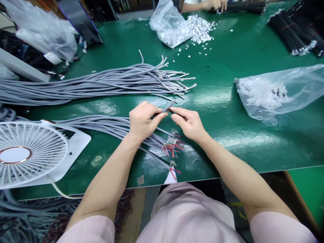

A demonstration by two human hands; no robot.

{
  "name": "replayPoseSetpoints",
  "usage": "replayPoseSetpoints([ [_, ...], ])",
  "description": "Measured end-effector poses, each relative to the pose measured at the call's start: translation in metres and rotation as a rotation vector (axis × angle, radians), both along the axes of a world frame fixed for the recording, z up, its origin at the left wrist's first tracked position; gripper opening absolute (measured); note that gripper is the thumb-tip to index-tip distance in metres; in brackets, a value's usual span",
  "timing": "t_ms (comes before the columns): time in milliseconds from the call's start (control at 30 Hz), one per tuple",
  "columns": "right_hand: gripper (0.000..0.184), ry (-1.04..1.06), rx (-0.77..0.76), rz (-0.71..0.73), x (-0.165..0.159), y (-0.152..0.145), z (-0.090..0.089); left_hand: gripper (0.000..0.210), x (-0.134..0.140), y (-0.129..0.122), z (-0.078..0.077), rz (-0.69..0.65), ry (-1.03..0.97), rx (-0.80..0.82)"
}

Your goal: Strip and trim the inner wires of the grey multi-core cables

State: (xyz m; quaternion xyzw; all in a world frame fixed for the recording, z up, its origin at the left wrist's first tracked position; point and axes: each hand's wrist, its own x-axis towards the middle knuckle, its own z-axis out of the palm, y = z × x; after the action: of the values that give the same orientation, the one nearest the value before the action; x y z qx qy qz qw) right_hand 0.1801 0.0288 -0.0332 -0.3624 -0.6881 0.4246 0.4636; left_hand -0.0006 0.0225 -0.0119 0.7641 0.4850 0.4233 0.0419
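My left hand [144, 119] is closed around a grey cable [168, 106], whose end sticks up past the thumb and forefinger. Right against that end, my right hand [188, 123] has its thumb and forefinger pinched together; a small dark thing shows at the fingertips, too small to name. Below my hands lies a bundle of grey cables [106, 125] with stripped ends, where red, blue and green wires [173, 147] and frayed shielding show. Behind them is another bundle of grey cables [101, 86] with whitish ends. One stripped cable [157, 157] lies nearer the table edge.
A white fan [32, 153] stands at the left edge of the green table [253, 145]. Plastic bags of small white pieces [199, 28] and white parts [263, 96] lie beyond. Black cable bundles [291, 32] are far right; another person's hand [215, 4] works at the back.
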Motion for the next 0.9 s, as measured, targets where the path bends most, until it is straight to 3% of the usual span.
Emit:
replayPoseSetpoints([
  [433,0.03,-0.019,0.091,0.049,0.0,-0.005,0.003,0.036,-0.011,0.005,0.006,-0.226,-0.531,-0.589],
  [667,0.03,-0.068,0.131,0.105,0.001,-0.006,0.003,0.037,-0.023,0.01,0.0,-0.375,-0.618,-0.799],
  [900,0.028,-0.08,0.201,0.158,0.003,-0.007,0.006,0.04,-0.029,0.011,-0.001,-0.438,-0.618,-0.903],
])
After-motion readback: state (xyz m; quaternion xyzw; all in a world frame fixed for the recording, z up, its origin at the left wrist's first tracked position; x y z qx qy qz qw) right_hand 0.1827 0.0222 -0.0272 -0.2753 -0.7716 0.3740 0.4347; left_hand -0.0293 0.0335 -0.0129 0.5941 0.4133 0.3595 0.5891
